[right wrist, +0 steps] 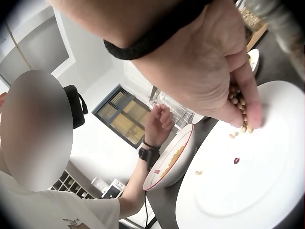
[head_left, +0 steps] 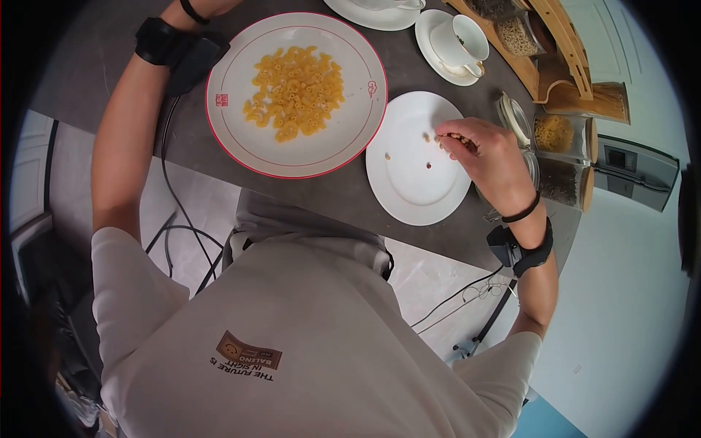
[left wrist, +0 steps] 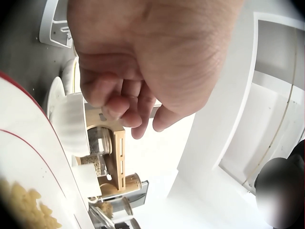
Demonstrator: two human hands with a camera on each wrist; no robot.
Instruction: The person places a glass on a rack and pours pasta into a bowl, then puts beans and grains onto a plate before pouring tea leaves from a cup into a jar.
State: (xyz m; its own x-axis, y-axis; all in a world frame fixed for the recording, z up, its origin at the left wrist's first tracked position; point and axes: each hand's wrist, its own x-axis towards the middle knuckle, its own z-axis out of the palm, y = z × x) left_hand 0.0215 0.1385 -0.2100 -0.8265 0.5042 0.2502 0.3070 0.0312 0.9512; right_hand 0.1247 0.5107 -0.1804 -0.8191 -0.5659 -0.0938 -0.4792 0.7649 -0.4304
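Observation:
My right hand [head_left: 493, 160] is over the right side of a white plate [head_left: 420, 197], thumb and fingers curled round a small handful of mixed beans [right wrist: 242, 107]. The fingertips are close over the plate, and pale beans show between them. On the plate lie a dark red bean [right wrist: 236, 161], a pale bean [head_left: 388, 156] and a few pale ones below the fingertips. My left hand [left wrist: 157, 62] hangs loosely curled with nothing in it, beyond the far left of a large red-rimmed bowl [head_left: 336, 150]. Yellow pasta [head_left: 296, 87] is heaped in that bowl.
Behind the plate, a white cup [head_left: 456, 42] stands on a saucer [head_left: 426, 40]. A wooden rack [head_left: 573, 47] with jars is at the back right. Right of my right hand are an open glass jar lid [head_left: 514, 120] and a pasta jar [head_left: 555, 135]. Cables hang below the table.

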